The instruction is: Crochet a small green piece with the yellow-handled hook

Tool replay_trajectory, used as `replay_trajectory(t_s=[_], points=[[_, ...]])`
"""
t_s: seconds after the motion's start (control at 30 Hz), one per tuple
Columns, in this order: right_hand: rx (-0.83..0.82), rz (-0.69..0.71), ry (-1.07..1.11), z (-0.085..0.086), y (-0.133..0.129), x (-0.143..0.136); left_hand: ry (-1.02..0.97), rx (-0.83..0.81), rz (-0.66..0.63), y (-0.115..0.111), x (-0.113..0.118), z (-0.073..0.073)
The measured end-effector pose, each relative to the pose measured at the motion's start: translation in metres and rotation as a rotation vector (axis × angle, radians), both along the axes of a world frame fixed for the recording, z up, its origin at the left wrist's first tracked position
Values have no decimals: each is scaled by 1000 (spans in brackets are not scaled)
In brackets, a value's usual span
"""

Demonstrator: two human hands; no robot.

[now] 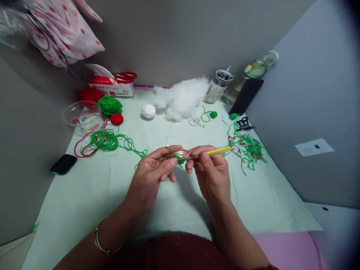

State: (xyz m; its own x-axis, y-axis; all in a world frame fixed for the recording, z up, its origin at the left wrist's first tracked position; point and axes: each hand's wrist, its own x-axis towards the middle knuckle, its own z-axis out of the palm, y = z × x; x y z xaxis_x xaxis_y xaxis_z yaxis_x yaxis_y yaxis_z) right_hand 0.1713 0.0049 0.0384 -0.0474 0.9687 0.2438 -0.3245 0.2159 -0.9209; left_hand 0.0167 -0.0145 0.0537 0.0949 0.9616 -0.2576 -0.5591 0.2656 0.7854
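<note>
My right hand is closed around the yellow handle of a crochet hook, whose thin metal shaft points left. Opposite it, my left hand pinches a small piece of green crochet work at the hook's tip. A green strand runs over the left fingers, and the fingers partly cover the piece. From the left hand, green yarn trails to a loose tangled pile on the left of the table.
White stuffing, a white yarn ball and a tissue box with red scissors stand at the back. Green scraps, a phone, a pen can and a bottle are right. A black case lies left.
</note>
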Motion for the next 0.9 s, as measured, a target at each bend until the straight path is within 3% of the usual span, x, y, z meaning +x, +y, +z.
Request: replay_trajectory(t_s=[0.13,0.3,0.4,0.6,0.73,0.83,0.9], points=[[103,-18,-129,4,-5,4,85,30,45,-2,-1,-3],[571,-179,-599,1,-15,6,249,111,172,-3,-1,-12],[722,-207,-830,-3,-16,5,241,115,192,-2,-2,-15],[720,-277,-822,-8,-19,2,150,56,110,-4,-2,-12],[730,-395,-902,-8,-23,-1,-113,-67,-67,-5,-1,-6],[609,-340,-690,-4,-20,-2,-244,-184,-145,-3,-3,0],[427,-260,-457,0,-16,-1,-235,-189,-96,-2,-5,3]])
